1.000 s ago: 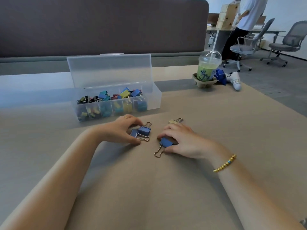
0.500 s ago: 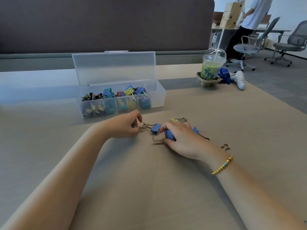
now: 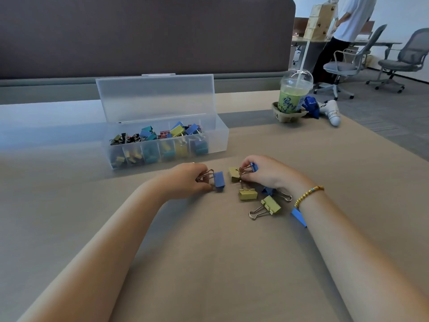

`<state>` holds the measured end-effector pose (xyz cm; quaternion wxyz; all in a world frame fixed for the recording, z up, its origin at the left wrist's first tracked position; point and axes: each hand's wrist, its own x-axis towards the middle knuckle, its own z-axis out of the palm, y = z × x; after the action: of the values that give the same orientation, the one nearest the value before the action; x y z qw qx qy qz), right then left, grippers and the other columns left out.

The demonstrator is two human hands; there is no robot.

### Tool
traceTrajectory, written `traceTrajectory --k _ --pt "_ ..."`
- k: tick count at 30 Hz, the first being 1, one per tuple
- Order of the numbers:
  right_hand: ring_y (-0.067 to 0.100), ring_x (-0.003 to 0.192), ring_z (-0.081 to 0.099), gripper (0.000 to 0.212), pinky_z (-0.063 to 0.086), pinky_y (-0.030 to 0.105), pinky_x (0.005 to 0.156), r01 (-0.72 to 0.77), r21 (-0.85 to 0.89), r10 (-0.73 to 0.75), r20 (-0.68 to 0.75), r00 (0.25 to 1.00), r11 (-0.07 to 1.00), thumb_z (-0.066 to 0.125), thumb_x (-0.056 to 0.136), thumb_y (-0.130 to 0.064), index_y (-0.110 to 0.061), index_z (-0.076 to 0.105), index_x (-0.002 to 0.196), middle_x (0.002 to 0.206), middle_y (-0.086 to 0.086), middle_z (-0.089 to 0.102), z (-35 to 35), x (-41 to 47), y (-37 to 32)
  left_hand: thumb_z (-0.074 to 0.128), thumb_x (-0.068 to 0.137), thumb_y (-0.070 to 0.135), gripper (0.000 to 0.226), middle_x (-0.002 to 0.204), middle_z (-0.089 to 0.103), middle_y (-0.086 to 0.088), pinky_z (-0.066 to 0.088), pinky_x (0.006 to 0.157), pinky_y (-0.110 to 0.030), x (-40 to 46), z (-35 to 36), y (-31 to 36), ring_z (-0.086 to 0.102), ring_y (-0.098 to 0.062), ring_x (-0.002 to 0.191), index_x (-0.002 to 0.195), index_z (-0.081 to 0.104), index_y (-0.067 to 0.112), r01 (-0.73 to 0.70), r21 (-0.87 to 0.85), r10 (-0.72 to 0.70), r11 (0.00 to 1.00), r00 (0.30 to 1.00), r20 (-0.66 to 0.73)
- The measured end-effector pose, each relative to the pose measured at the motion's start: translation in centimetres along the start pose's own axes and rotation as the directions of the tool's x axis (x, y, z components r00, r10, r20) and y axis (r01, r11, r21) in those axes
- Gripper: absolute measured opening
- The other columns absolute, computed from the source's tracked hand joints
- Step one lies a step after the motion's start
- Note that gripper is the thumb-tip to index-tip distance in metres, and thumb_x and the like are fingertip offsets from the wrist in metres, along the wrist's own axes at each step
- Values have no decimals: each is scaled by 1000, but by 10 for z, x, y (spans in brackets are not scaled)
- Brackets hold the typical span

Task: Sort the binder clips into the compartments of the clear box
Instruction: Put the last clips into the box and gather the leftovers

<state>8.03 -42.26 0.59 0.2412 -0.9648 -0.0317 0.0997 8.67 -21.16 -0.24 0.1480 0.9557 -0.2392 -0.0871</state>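
Note:
The clear box (image 3: 218, 138) stands open at the back left of the brown paper, its lid upright and its compartments holding several coloured binder clips. My left hand (image 3: 185, 180) grips a blue clip (image 3: 219, 180) by its wire handles, just above the paper. My right hand (image 3: 267, 171) pinches another blue clip (image 3: 253, 167) by its handles, close to a yellow clip (image 3: 233, 174). Two more yellow clips (image 3: 248, 194) (image 3: 271, 204) lie loose below my right hand. A blue clip (image 3: 269, 190) peeks from under my right wrist, and another blue one (image 3: 299, 217) lies beside the forearm.
A lidded green drink with a straw (image 3: 293, 94) sits in a cardboard holder at the back right, next to a blue wrapper and a white object (image 3: 332, 113). A dark partition runs behind the table. Office chairs and a standing person are at the far right.
My right hand has moved away from me and to the right, uncovering yellow clips on the paper. Each hand now holds a blue clip by its wire handles.

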Motion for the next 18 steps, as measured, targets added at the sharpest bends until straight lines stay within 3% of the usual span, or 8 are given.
traceTrajectory --k 3,6,11,14,16,18 --pt "22 106 52 16 42 37 93 32 -61 -31 9 999 998 61 88 -38 -26 54 97 113 0 58 5 4 -8 54 90 42 32 91 53 -1 35 69 -28 3 4 0 47 -18 82 97 55 11 18 10 -17 1000 999 -47" --pt "22 103 51 14 43 37 92 96 -86 -98 -20 995 992 61 88 -35 -23 55 91 108 2 54 9 4 -11 50 93 38 25 93 46 0 34 73 -26 4 4 -2 45 -17 84 94 52 14 16 -32 -19 999 994 -104" --pt "14 82 52 13 39 25 65 166 31 -164 -64 984 986 62 88 -28 -18 54 85 85 -5 55 6 -3 -12 46 96 24 15 79 60 7 37 70 -25 -1 -8 1 53 -11 75 90 54 14 -47 -351 -50 935 964 -261" --pt "6 58 49 14 41 21 54 214 202 -192 -122 974 956 61 89 -23 -18 54 79 74 -7 54 -4 -4 -19 47 96 21 15 67 57 7 37 59 -24 3 -25 2 45 -6 58 88 57 14 -89 -419 -94 904 913 -397" --pt "8 48 48 20 46 24 50 254 333 -190 -215 958 908 60 90 -18 -18 51 72 65 -4 51 -16 1 -24 49 95 21 17 65 54 3 36 58 -26 12 -37 -3 45 -10 57 88 61 10 -98 -432 -151 897 848 -507" --pt "12 50 48 20 46 29 50 278 311 -166 -342 925 909 59 90 -18 -18 50 72 63 -2 50 -29 17 -30 49 95 21 21 69 59 -4 41 61 -32 26 -47 -14 53 -21 65 92 63 6 -71 -413 -211 908 775 -596"
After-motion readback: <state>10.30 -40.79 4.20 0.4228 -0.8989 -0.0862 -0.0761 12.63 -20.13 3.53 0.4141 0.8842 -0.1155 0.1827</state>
